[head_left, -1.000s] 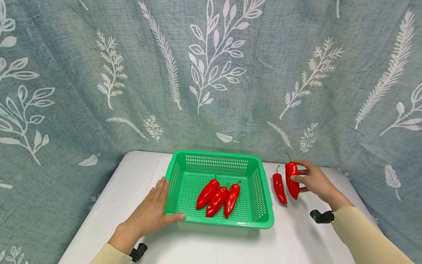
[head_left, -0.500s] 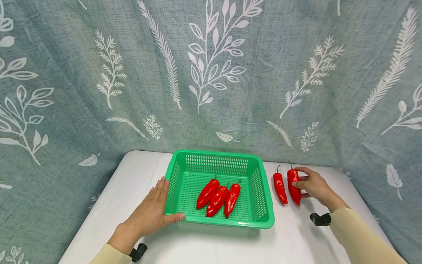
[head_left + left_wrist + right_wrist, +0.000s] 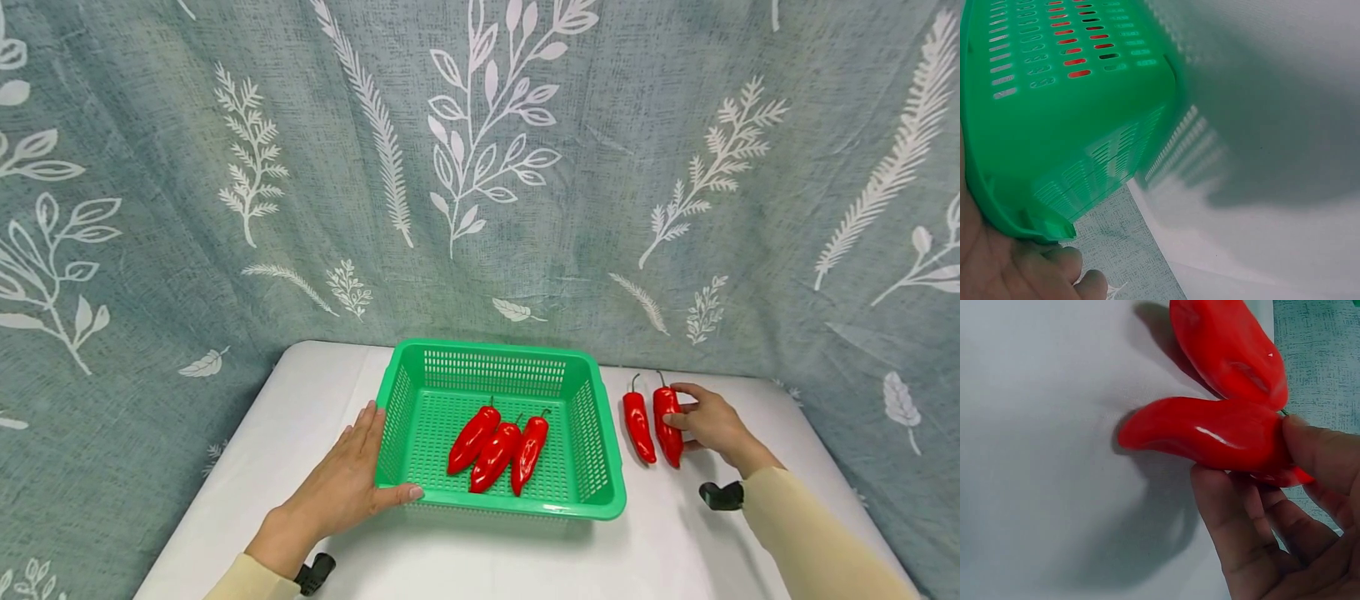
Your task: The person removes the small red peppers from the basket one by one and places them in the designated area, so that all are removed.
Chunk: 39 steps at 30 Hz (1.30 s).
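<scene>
At the left corner of the green plastic basket (image 3: 495, 498), my left hand (image 3: 326, 492) rests with straight fingers along the side rim and its thumb on the front rim. The left wrist view shows my palm against that basket corner (image 3: 1054, 131). Right of the basket, my right hand (image 3: 720, 429) pinches a glossy red pepper (image 3: 667, 429) between thumb and fingers, stem pointing away. In the right wrist view this pepper (image 3: 1204, 431) lies along the white surface, thumb near its stem end. A second red pepper (image 3: 638, 427) lies just left of it.
Inside the basket, 3 red peppers (image 3: 496, 458) lie side by side, right of its middle. A white-covered table (image 3: 480, 567) carries everything. Behind it hangs a grey-green cloth (image 3: 337, 208) with white leaf prints, meeting the table's back edge.
My right hand has brought its pepper down and slightly right, to the table beside the second pepper. My left hand and the basket have stayed in place.
</scene>
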Available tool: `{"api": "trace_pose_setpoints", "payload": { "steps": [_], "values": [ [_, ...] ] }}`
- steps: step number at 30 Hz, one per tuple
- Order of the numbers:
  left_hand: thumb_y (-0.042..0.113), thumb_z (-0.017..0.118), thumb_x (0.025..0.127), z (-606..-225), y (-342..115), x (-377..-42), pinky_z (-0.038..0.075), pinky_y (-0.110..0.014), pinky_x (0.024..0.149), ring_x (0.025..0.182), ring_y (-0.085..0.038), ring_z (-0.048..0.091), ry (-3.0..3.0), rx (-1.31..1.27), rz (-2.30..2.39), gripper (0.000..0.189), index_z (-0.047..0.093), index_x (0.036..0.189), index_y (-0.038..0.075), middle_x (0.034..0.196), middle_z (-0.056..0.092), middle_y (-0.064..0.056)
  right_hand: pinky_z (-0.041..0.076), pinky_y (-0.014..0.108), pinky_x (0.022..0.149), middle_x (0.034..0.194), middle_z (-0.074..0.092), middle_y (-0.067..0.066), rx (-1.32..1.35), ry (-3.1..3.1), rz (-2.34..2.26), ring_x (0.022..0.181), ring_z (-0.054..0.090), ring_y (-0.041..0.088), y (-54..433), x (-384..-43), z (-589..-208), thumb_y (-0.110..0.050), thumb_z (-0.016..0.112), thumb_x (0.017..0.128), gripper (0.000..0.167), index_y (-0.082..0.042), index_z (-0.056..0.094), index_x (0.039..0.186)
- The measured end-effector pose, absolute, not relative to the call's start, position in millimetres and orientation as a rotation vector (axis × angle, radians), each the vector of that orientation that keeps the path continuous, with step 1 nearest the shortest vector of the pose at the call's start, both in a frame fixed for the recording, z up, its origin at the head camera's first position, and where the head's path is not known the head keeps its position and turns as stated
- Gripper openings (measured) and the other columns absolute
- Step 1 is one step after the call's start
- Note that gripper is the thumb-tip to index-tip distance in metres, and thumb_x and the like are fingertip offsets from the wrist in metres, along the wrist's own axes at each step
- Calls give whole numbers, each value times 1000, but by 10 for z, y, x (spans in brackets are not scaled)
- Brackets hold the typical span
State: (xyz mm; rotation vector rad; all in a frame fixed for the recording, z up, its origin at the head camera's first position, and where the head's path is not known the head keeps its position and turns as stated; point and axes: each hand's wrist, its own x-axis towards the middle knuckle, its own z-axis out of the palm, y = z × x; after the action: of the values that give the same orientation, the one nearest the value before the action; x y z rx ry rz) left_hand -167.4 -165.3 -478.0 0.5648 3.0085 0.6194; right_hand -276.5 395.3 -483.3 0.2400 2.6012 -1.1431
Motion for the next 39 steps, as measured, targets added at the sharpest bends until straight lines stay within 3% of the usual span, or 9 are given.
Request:
{"api": "trace_pose_setpoints", "payload": {
  "steps": [19,28,39],
  "values": [
    [83,61,86,-4779,-1657,-1684,26,-58,129,163,-39,18,3001,550,644,130,15,165,-9,175,12,-26,67,46,80,147,44,45,195,2596,-1113,116,65,43,3961,-2838,-4904,-14,65,104,74,10,25,161],
    [81,64,87,-4790,-1645,-1687,25,-58,129,163,-39,17,2987,539,664,129,14,165,-8,175,11,-26,67,42,76,141,51,43,207,2651,-1067,102,71,34,3988,-2837,-4990,-11,64,103,65,14,34,155],
    [86,59,85,-4792,-1655,-1682,25,-58,129,163,-39,17,2992,536,653,131,15,165,-8,175,11,-25,66,42,81,144,47,42,231,2736,-991,115,67,44,3940,-2764,-4920,-11,65,102,66,13,36,155]
  ]
}}
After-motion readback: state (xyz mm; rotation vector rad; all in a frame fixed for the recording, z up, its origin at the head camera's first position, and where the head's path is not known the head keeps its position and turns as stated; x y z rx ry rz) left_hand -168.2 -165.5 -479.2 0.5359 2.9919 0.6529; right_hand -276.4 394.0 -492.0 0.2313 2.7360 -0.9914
